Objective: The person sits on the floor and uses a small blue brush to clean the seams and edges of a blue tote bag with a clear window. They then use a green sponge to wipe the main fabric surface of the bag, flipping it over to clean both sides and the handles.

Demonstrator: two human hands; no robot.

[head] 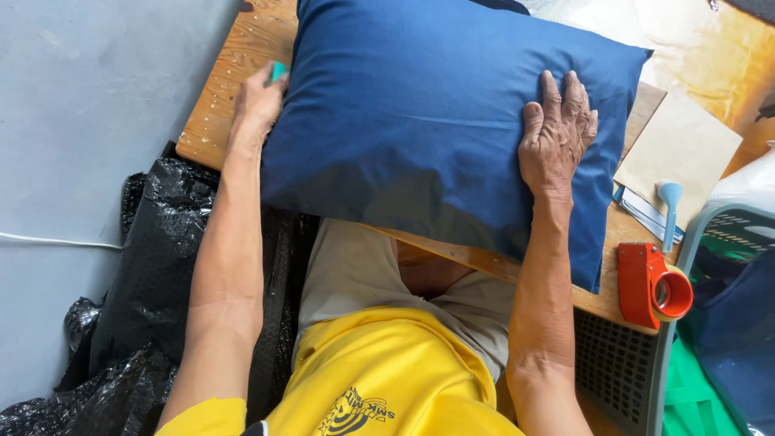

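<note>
A large dark blue pillow (420,121) lies on a wooden table (230,73) and overhangs its near edge. My right hand (555,133) rests flat on top of the pillow near its right side, fingers spread. At the pillow's left edge my left hand (257,101) is curled around a small teal object (278,71), most of it hidden by my fingers and the pillow.
A red tape dispenser (652,284) sits at the table's right near corner. Beside it lie a light blue handled tool (670,210) and a brown envelope (678,153). A grey crate (710,242) stands right. Black plastic bags (153,266) lie on the floor, left.
</note>
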